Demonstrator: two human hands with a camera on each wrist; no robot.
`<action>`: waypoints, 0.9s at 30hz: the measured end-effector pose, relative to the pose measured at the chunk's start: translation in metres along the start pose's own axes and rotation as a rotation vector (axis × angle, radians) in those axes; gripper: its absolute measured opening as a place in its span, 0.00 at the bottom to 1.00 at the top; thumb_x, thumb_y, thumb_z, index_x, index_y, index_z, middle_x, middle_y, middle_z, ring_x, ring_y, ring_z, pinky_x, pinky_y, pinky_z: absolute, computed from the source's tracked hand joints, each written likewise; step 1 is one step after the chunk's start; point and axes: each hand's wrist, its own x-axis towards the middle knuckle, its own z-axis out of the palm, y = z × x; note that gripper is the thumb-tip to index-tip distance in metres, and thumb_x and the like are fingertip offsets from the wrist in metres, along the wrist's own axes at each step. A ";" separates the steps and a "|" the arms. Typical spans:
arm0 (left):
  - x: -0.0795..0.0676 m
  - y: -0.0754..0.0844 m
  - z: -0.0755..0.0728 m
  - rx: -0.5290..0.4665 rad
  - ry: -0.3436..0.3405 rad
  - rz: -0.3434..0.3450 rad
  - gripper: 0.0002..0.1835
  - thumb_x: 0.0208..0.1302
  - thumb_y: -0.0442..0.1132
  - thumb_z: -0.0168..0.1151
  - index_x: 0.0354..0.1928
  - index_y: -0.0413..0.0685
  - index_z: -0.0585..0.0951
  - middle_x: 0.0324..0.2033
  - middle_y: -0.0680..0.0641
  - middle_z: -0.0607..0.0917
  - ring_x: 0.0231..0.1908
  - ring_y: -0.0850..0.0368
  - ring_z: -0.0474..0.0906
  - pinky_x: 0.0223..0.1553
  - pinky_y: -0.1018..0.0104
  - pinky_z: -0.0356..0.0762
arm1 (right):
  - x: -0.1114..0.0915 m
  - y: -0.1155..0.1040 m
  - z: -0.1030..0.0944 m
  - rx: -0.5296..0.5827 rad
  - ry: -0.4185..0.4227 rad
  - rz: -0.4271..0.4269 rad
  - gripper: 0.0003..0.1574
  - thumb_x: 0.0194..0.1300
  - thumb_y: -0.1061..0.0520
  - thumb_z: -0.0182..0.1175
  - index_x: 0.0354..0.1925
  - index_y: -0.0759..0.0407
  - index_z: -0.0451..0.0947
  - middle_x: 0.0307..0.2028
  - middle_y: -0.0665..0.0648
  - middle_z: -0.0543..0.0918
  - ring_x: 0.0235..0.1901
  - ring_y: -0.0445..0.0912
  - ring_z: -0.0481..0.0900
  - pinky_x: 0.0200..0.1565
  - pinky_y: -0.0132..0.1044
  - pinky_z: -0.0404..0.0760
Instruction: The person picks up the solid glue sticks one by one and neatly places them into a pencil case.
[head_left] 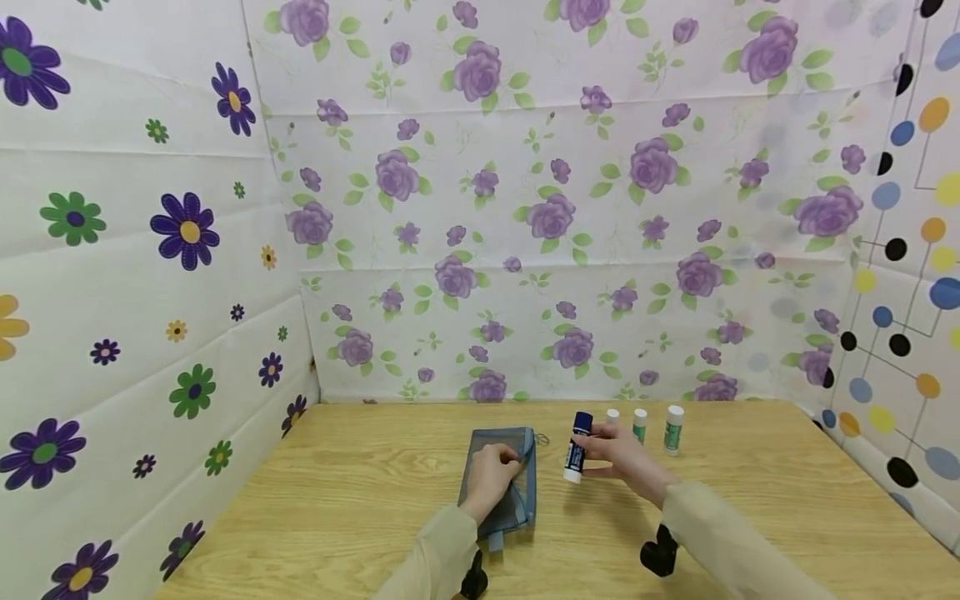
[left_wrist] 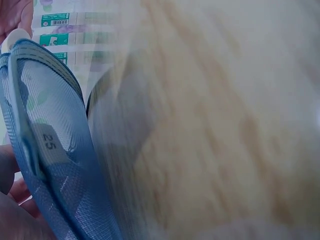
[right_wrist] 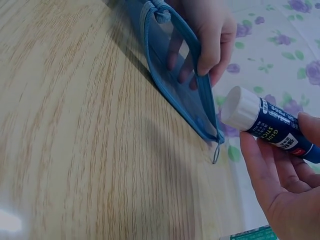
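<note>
A blue mesh zipper pouch (head_left: 487, 442) lies on the wooden table, and my left hand (head_left: 491, 479) holds one edge of its opening. In the right wrist view the pouch (right_wrist: 165, 85) gapes, with the left thumb outside and fingers showing behind the mesh. To its right, my right hand (head_left: 626, 458) grips a dark blue glue stick (head_left: 576, 450) between thumb and fingers. Its white end (right_wrist: 240, 107) points toward the pouch's mouth, just apart from it. The left wrist view shows the pouch's side and a tag (left_wrist: 50, 144) marked 25.
Behind my right hand stand several white-capped green glue sticks, among them a right one (head_left: 673, 432) and a middle one (head_left: 639, 425). The wooden table (head_left: 360, 492) ends at a flowered sheet (head_left: 525, 333) at the back. Patterned sheets also hang on both sides.
</note>
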 end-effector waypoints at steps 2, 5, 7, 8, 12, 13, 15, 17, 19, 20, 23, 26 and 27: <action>0.000 0.000 0.000 -0.004 -0.001 0.000 0.04 0.56 0.30 0.60 0.33 0.39 0.82 0.24 0.51 0.77 0.22 0.59 0.72 0.22 0.64 0.69 | 0.000 -0.001 0.002 -0.004 -0.010 0.000 0.33 0.62 0.56 0.58 0.58 0.74 0.60 0.44 0.66 0.74 0.44 0.60 0.73 0.39 0.50 0.75; 0.000 -0.001 0.000 -0.008 0.001 0.001 0.04 0.56 0.30 0.60 0.33 0.39 0.82 0.24 0.51 0.78 0.23 0.59 0.72 0.22 0.64 0.70 | 0.000 -0.001 0.005 -0.005 -0.030 0.003 0.33 0.63 0.56 0.57 0.58 0.76 0.60 0.43 0.66 0.74 0.44 0.60 0.73 0.40 0.51 0.74; 0.000 -0.002 0.000 -0.008 0.006 0.007 0.04 0.55 0.30 0.60 0.32 0.40 0.82 0.24 0.51 0.78 0.23 0.59 0.72 0.23 0.64 0.70 | 0.001 0.000 0.007 -0.006 -0.038 0.010 0.33 0.63 0.56 0.57 0.57 0.76 0.60 0.43 0.66 0.74 0.43 0.60 0.74 0.40 0.51 0.74; 0.000 -0.002 0.000 -0.006 0.009 0.009 0.04 0.55 0.30 0.60 0.32 0.40 0.82 0.24 0.51 0.78 0.23 0.58 0.73 0.23 0.64 0.70 | 0.002 0.001 0.009 -0.006 -0.037 0.013 0.33 0.62 0.56 0.57 0.57 0.76 0.61 0.43 0.66 0.75 0.43 0.60 0.74 0.39 0.51 0.74; 0.000 -0.003 0.000 0.001 0.018 0.012 0.04 0.55 0.30 0.60 0.33 0.39 0.82 0.25 0.51 0.78 0.24 0.58 0.73 0.23 0.64 0.70 | 0.003 0.002 0.014 -0.006 -0.034 0.030 0.33 0.61 0.56 0.59 0.56 0.76 0.62 0.42 0.66 0.75 0.43 0.60 0.74 0.38 0.50 0.75; 0.000 -0.003 0.000 0.004 0.020 0.012 0.04 0.55 0.30 0.60 0.33 0.39 0.82 0.25 0.51 0.78 0.24 0.58 0.73 0.23 0.64 0.71 | 0.004 0.002 0.015 -0.005 -0.029 0.032 0.33 0.61 0.56 0.59 0.56 0.77 0.62 0.42 0.66 0.75 0.43 0.60 0.74 0.38 0.49 0.75; 0.000 -0.003 0.000 0.002 0.022 0.015 0.04 0.55 0.30 0.60 0.33 0.39 0.82 0.25 0.51 0.79 0.24 0.58 0.73 0.23 0.64 0.71 | 0.004 0.003 0.017 -0.001 -0.019 0.040 0.33 0.61 0.56 0.59 0.56 0.77 0.62 0.42 0.66 0.75 0.43 0.60 0.74 0.37 0.48 0.76; 0.000 -0.002 0.000 -0.001 0.025 0.022 0.05 0.55 0.30 0.60 0.33 0.38 0.82 0.25 0.51 0.79 0.24 0.58 0.73 0.23 0.64 0.71 | 0.005 0.003 0.019 0.006 -0.004 0.047 0.32 0.61 0.56 0.59 0.56 0.76 0.62 0.42 0.66 0.75 0.42 0.60 0.74 0.37 0.48 0.76; 0.000 -0.002 0.000 -0.003 0.023 0.022 0.05 0.55 0.30 0.60 0.33 0.38 0.82 0.25 0.51 0.79 0.23 0.58 0.73 0.23 0.64 0.71 | 0.006 0.004 0.020 0.010 -0.001 0.054 0.32 0.61 0.56 0.59 0.56 0.77 0.62 0.42 0.67 0.75 0.42 0.60 0.75 0.37 0.48 0.76; 0.000 -0.002 -0.001 -0.003 0.022 0.021 0.05 0.55 0.30 0.60 0.33 0.37 0.82 0.25 0.51 0.79 0.23 0.58 0.73 0.23 0.64 0.70 | 0.007 0.004 0.020 0.006 -0.006 0.054 0.33 0.61 0.56 0.58 0.56 0.77 0.61 0.41 0.67 0.75 0.42 0.60 0.75 0.37 0.48 0.76; 0.000 -0.002 -0.001 -0.007 0.015 0.016 0.05 0.55 0.30 0.60 0.34 0.37 0.82 0.25 0.51 0.79 0.23 0.58 0.73 0.23 0.64 0.71 | 0.007 0.005 0.022 0.005 -0.027 0.059 0.34 0.62 0.56 0.58 0.57 0.78 0.60 0.41 0.67 0.75 0.42 0.60 0.75 0.38 0.48 0.76; 0.001 -0.002 0.000 -0.005 0.016 0.013 0.05 0.55 0.30 0.60 0.33 0.38 0.82 0.24 0.51 0.79 0.23 0.59 0.73 0.23 0.64 0.71 | 0.007 0.005 0.024 -0.003 -0.055 0.054 0.33 0.63 0.56 0.57 0.56 0.78 0.61 0.41 0.67 0.75 0.42 0.61 0.75 0.38 0.48 0.75; 0.002 -0.002 0.000 -0.003 0.019 0.013 0.05 0.55 0.30 0.60 0.33 0.38 0.82 0.24 0.51 0.79 0.23 0.59 0.73 0.23 0.64 0.71 | 0.008 0.005 0.025 -0.001 -0.060 0.057 0.32 0.63 0.56 0.57 0.56 0.78 0.61 0.40 0.66 0.76 0.42 0.60 0.75 0.38 0.48 0.75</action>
